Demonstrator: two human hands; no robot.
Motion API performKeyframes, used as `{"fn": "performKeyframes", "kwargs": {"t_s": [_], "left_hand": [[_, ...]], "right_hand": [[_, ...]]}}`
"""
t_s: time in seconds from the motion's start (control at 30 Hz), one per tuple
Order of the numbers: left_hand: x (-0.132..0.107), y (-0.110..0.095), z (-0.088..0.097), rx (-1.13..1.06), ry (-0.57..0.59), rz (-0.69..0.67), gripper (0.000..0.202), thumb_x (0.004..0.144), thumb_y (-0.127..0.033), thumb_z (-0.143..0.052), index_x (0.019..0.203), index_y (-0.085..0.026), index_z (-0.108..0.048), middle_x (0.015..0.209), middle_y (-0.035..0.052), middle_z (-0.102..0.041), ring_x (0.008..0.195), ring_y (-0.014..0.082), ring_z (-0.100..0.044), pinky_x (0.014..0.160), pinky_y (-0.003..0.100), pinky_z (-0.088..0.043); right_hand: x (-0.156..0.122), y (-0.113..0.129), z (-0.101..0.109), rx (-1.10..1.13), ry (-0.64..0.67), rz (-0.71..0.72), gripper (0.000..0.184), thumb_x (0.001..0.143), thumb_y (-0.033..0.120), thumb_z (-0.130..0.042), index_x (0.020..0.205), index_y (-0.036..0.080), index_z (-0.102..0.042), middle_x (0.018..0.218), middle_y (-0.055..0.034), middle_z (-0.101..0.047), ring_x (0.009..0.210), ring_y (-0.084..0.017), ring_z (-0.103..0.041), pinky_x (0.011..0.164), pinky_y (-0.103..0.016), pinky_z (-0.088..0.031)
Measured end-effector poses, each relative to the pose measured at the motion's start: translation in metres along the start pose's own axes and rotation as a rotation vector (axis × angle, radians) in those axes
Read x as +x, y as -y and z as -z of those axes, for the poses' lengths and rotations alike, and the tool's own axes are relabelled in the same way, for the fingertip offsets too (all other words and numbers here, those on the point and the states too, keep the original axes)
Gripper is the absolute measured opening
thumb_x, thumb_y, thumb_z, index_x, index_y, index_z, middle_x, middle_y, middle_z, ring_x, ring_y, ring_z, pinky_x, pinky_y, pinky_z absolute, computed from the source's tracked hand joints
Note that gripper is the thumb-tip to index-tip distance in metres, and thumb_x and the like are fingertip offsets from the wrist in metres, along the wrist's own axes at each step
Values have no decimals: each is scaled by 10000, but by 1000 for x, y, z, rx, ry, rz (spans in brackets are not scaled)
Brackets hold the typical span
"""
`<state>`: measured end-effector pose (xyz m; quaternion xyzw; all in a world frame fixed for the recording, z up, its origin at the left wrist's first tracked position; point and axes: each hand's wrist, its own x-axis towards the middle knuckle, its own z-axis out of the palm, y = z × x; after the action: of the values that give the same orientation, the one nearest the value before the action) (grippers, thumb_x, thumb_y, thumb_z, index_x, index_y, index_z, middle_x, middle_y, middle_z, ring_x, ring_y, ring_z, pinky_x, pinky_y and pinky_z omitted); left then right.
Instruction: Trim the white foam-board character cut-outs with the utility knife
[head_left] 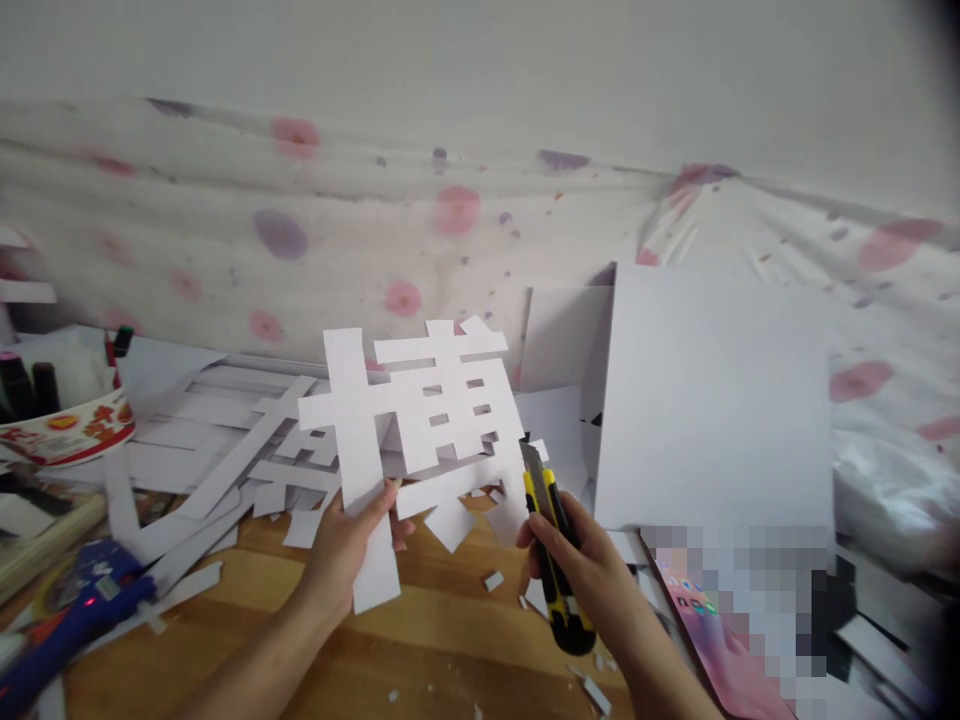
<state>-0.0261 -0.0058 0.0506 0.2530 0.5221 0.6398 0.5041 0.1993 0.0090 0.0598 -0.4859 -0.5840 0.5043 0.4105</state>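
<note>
My left hand (346, 545) holds up a white paper cut-out of a large character (427, 415), gripping its left vertical stroke from below. My right hand (581, 565) is closed around a yellow and black utility knife (551, 540). The blade end points up and sits at the lower right edge of the cut-out. Both hands hover above a wooden table (420, 650) strewn with small paper scraps.
Cut paper strips and another cut-out (247, 450) lie at the left. A blue glue gun (67, 615) and a bowl of markers (64, 425) sit far left. Large white sheets (712, 400) lean at the right. A spotted cloth (450, 210) hangs behind.
</note>
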Motion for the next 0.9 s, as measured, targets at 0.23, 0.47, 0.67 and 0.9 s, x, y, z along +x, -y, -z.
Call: {"fn": "performKeyframes", "kwargs": {"t_s": [0.23, 0.47, 0.67, 0.9], "left_hand": [[13, -12, 11, -59, 75, 8, 318, 564, -313, -776, 755, -147, -583, 574, -24, -596, 425, 113, -552, 355, 199, -394], [17, -13, 14, -92, 109, -37, 290, 582, -326, -757, 718, -149, -571, 522, -37, -564, 402, 99, -519, 353, 193, -380], [18, -12, 14, -174, 68, -55, 328, 548, -331, -769, 748, -152, -579, 552, -57, -557, 393, 72, -481, 337, 180, -371], [18, 0, 8, -61, -3, -45, 328, 614, -363, -731, 833, -169, -583, 648, -23, -612, 462, 104, -561, 414, 205, -451]], "right_hand": [[3, 6, 21, -58, -168, 35, 375, 731, 562, -569, 727, 189, -521, 527, 17, -553, 471, -117, -485, 450, -225, -361], [8, 3, 27, -154, -419, 35, 391, 640, 545, -637, 785, 210, -497, 518, 47, -529, 461, -143, -511, 436, -240, -369], [5, 5, 12, -122, -392, 129, 358, 670, 527, -628, 764, 214, -485, 530, 56, -505, 477, -127, -474, 463, -238, -364], [-2, 7, 2, 9, -383, 126, 378, 646, 516, -671, 806, 213, -510, 549, 40, -522, 491, -139, -485, 475, -253, -378]]}}
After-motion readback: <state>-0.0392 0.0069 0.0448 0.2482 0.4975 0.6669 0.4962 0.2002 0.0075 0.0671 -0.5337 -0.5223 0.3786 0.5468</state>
